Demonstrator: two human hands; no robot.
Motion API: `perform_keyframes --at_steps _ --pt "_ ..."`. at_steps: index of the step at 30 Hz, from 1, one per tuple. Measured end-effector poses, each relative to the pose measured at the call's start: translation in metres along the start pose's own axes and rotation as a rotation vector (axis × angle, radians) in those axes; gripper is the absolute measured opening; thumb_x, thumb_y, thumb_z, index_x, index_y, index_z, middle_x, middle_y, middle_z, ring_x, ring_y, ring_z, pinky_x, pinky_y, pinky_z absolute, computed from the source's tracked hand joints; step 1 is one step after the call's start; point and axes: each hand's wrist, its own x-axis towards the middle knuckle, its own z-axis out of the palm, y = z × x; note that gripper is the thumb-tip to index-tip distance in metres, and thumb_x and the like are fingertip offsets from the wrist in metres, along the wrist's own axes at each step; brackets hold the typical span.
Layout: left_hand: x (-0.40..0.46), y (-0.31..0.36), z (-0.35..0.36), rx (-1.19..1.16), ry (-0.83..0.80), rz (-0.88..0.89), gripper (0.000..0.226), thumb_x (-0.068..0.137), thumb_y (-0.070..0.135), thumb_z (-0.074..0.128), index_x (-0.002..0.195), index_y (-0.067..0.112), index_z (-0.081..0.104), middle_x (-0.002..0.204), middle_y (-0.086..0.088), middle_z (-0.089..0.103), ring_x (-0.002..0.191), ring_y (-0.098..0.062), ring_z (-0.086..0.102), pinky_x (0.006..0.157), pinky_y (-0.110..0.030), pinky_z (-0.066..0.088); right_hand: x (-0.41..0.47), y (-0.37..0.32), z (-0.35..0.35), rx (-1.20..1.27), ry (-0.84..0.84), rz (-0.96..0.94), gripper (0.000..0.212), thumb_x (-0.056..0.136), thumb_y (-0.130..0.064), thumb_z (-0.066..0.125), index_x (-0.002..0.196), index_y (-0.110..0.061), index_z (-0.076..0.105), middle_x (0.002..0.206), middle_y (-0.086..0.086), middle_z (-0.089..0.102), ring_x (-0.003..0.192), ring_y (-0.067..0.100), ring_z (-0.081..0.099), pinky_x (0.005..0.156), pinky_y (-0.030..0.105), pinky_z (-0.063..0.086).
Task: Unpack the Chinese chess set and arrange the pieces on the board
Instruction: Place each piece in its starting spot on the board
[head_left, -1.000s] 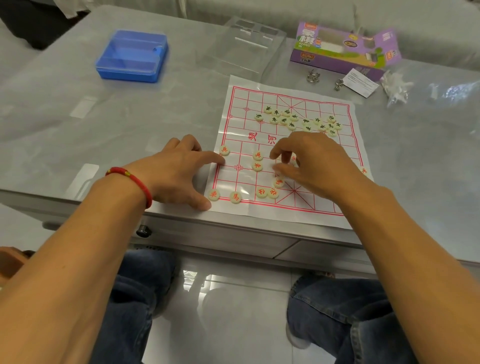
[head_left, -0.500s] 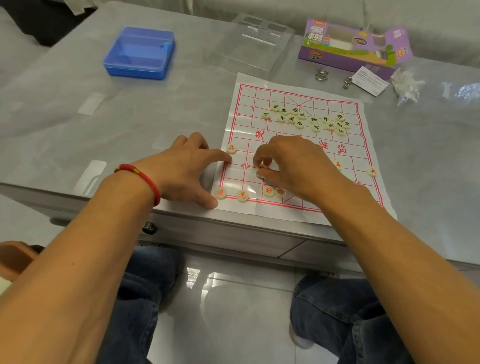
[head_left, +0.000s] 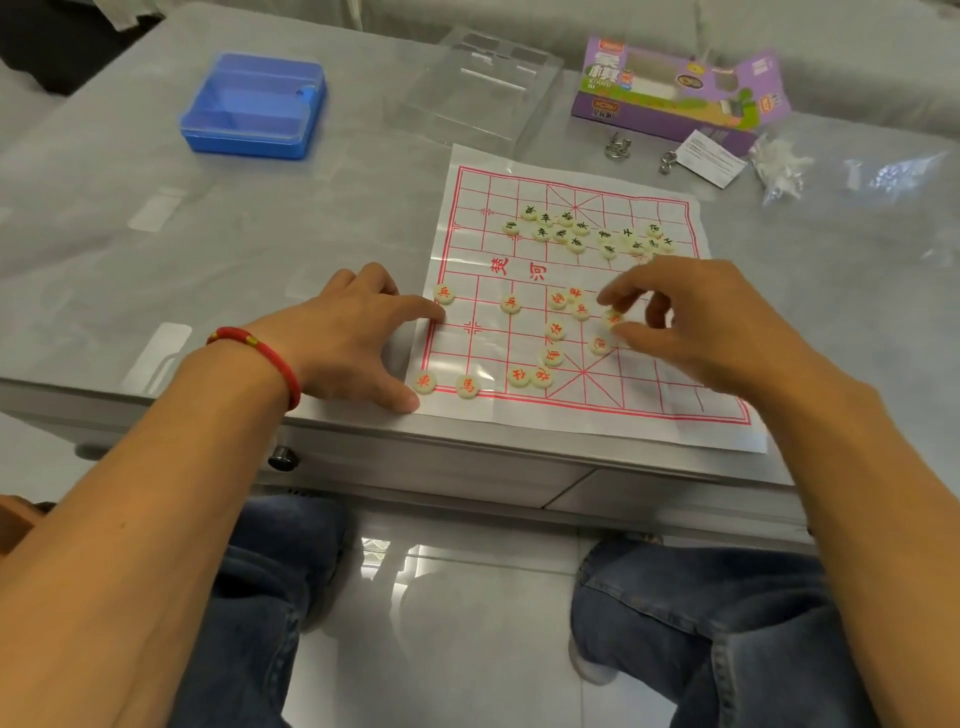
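Note:
The paper chess board (head_left: 649, 395) with red lines lies at the table's near edge. Dark-lettered pieces (head_left: 576, 241) sit bunched on its far half. Red-lettered pieces (head_left: 555, 330) are scattered on the near half, with two (head_left: 444, 293) on the soldier row and several along the bottom row (head_left: 425, 382). My left hand (head_left: 358, 338) lies spread on the table, its fingertips touching the board's left edge. My right hand (head_left: 696, 322) hovers over the middle of the near half, thumb and fingers pinched around one red piece (head_left: 613, 318).
A blue plastic box (head_left: 254, 104) stands at the back left, a clear plastic lid (head_left: 483, 83) behind the board. A purple carton (head_left: 675, 93), metal rings (head_left: 618, 145), a leaflet (head_left: 709, 158) and a plastic bag (head_left: 779, 166) lie at the back right. The table edge (head_left: 467, 457) is just below the board.
My right hand has moved right, from the board's left columns to the loose red pieces in the middle, leaving a red piece on the soldier row. The left hand stayed put.

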Motion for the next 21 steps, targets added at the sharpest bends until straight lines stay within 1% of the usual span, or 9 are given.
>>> perform_keyframes --at_steps 3,6,10,12,14,15,18,21 --pt "-0.002 0.0 0.0 -0.018 0.005 -0.005 0.09 0.075 0.049 0.079 0.149 0.044 0.028 0.146 -0.001 0.032 0.135 -0.028 0.031 0.11 -0.049 0.036 -0.029 0.02 -0.005 0.078 0.005 0.079 0.032 0.086 -0.022 0.074 0.113 -0.036 0.063 0.101 -0.018 0.06 0.083 0.009 0.059 0.069 0.017 0.047" --pt "-0.007 -0.002 -0.001 -0.058 0.008 -0.012 0.089 0.075 0.047 0.079 0.149 0.042 0.03 0.148 -0.002 0.032 0.133 -0.028 0.034 0.11 -0.05 0.039 -0.057 0.037 -0.008 0.129 -0.002 0.14 0.037 0.087 -0.021 0.074 0.118 -0.035 0.06 0.104 -0.018 0.061 0.085 0.01 0.06 0.072 0.02 0.051" --pt "-0.013 -0.001 0.001 -0.116 0.025 -0.018 0.083 0.078 0.042 0.078 0.148 0.038 0.034 0.146 -0.003 0.036 0.129 -0.028 0.04 0.107 -0.05 0.044 -0.086 0.063 -0.007 0.138 -0.036 0.195 0.042 0.088 -0.02 0.073 0.122 -0.036 0.055 0.105 -0.017 0.061 0.089 0.01 0.061 0.073 0.018 0.051" --pt "-0.014 0.002 0.004 -0.145 0.076 -0.032 0.074 0.084 0.039 0.074 0.147 0.035 0.037 0.144 -0.005 0.041 0.123 -0.026 0.045 0.104 -0.045 0.045 -0.093 0.073 -0.006 0.148 -0.039 0.217 0.041 0.088 -0.017 0.072 0.122 -0.034 0.056 0.106 -0.015 0.061 0.092 0.01 0.061 0.071 0.018 0.052" --pt "-0.013 0.008 0.007 -0.146 0.166 -0.045 0.065 0.087 0.036 0.07 0.145 0.033 0.042 0.14 -0.006 0.045 0.115 -0.023 0.048 0.096 -0.04 0.046 -0.097 0.079 -0.005 0.159 -0.04 0.225 0.039 0.089 -0.016 0.071 0.121 -0.032 0.057 0.108 -0.013 0.06 0.095 0.01 0.061 0.069 0.015 0.05" --pt "-0.012 0.01 0.008 -0.134 0.208 -0.053 0.062 0.088 0.036 0.07 0.144 0.032 0.044 0.14 -0.007 0.046 0.115 -0.024 0.049 0.095 -0.039 0.047 -0.097 0.081 -0.004 0.162 -0.038 0.225 0.037 0.09 -0.015 0.07 0.121 -0.031 0.057 0.109 -0.013 0.06 0.097 0.011 0.061 0.068 0.014 0.049" --pt "-0.009 0.019 0.011 -0.116 0.256 -0.075 0.058 0.088 0.035 0.069 0.142 0.032 0.047 0.141 -0.008 0.045 0.122 -0.03 0.049 0.1 -0.044 0.046 -0.099 0.087 -0.003 0.145 -0.042 0.223 0.036 0.089 -0.014 0.071 0.119 -0.03 0.058 0.11 -0.014 0.06 0.097 0.011 0.061 0.067 0.015 0.049" --pt "-0.005 0.028 0.012 -0.135 0.256 -0.099 0.056 0.09 0.033 0.068 0.142 0.032 0.048 0.142 -0.009 0.044 0.123 -0.034 0.049 0.102 -0.049 0.045 -0.101 0.089 -0.005 0.129 -0.047 0.226 0.036 0.087 -0.021 0.074 0.118 -0.029 0.059 0.111 -0.011 0.061 0.093 0.01 0.061 0.073 0.019 0.052"
